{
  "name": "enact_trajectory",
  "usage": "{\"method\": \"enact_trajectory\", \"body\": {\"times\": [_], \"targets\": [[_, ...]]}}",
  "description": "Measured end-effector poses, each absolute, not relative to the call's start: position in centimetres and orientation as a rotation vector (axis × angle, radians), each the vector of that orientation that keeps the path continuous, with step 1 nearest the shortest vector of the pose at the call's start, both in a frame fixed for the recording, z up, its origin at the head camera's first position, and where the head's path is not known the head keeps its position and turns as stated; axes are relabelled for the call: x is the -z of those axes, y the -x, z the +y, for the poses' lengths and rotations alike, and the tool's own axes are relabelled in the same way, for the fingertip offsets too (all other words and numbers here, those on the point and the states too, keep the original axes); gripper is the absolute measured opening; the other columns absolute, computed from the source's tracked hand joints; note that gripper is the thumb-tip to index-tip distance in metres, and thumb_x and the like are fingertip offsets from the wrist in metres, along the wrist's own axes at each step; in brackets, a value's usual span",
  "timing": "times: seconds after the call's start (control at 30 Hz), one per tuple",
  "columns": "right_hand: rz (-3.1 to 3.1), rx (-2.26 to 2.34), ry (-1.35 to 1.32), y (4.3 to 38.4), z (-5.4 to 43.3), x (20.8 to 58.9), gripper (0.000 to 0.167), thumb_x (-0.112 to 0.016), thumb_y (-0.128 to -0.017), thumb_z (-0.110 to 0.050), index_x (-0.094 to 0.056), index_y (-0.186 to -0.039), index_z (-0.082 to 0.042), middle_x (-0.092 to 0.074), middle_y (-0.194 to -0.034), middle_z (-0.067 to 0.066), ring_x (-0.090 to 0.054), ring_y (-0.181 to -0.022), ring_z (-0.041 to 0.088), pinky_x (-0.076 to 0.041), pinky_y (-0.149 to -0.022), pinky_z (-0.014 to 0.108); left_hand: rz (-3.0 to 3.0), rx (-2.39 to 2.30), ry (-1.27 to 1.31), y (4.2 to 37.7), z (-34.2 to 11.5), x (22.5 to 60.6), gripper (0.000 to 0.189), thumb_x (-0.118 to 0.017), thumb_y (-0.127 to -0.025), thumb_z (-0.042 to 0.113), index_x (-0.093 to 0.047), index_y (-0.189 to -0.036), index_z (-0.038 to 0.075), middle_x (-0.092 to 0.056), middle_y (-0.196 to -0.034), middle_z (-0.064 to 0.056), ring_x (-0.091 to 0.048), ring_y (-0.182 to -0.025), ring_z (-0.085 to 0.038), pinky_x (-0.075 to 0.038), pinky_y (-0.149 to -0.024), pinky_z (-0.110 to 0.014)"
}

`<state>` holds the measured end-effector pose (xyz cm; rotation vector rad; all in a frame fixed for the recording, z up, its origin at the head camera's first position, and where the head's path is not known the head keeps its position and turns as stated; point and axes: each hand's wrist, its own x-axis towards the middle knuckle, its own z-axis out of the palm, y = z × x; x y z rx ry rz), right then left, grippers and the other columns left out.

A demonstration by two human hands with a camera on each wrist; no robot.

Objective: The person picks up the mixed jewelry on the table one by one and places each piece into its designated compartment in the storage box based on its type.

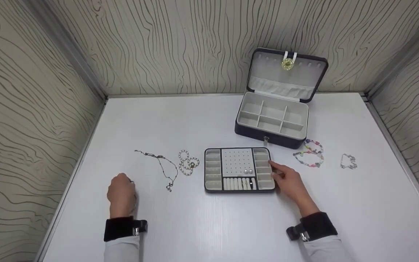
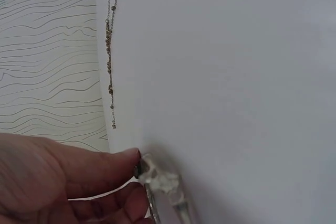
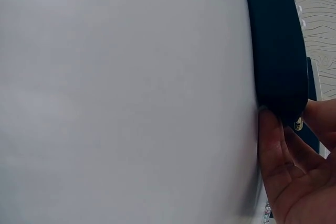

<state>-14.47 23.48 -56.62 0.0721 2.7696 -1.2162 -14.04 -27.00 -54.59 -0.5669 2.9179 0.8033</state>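
My left hand is low over the left of the table, its thumb and fingers pinching a shiny silvery piece of jewellery. Its exact kind is unclear, as the hand covers part of it. With thumb and fingers my right hand grips the right end of a dark-edged jewellery tray. The tray has small side compartments, a holed panel with two pearl earrings, and ring rolls with a dark item in them. Between the left hand and the tray lie a chain necklace and a pearl strand.
Behind the tray stands a dark jewellery box, lid raised, with bare divided compartments. Colourful bead bracelets lie against its right front corner. Farther right is a silvery bracelet. Patterned panels enclose the table's back and sides.
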Motion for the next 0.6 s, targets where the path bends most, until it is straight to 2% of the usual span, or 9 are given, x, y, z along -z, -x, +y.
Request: {"method": "enact_trajectory", "body": {"times": [0.27,0.5,0.6], "targets": [[2.781,1.21,-0.078,14.42,23.43,56.62,0.044,-0.058,-0.096,-0.008,-0.055,-0.14,-0.009,-0.057,-0.133,0.022,-0.058,-0.092,0.027,-0.044,-0.085,0.044,2.938,-0.768,0.616,14.24,-26.9,54.77,0.018,-0.053,-0.09,-0.003,-0.064,-0.095,-0.015,-0.064,-0.089,-0.034,-0.065,-0.068,-0.042,-0.052,-0.048,-0.05],[2.767,1.245,-0.068,14.41,23.46,56.68,0.044,-0.058,-0.096,-0.006,-0.054,-0.14,-0.008,-0.055,-0.135,0.024,-0.059,-0.103,0.032,-0.044,-0.093,0.05,2.963,-0.758,0.635,14.13,-26.83,54.83,0.016,-0.052,-0.088,-0.005,-0.066,-0.091,-0.012,-0.065,-0.086,-0.031,-0.066,-0.067,-0.04,-0.051,-0.048,-0.049],[2.766,1.254,-0.059,14.4,23.45,56.68,0.044,-0.059,-0.096,-0.006,-0.054,-0.14,-0.007,-0.054,-0.136,0.024,-0.058,-0.108,0.035,-0.042,-0.097,0.053,2.973,-0.795,0.64,14.07,-26.76,54.9,0.015,-0.052,-0.085,-0.006,-0.067,-0.087,-0.01,-0.066,-0.082,-0.027,-0.065,-0.064,-0.037,-0.049,-0.047,-0.046]]}}
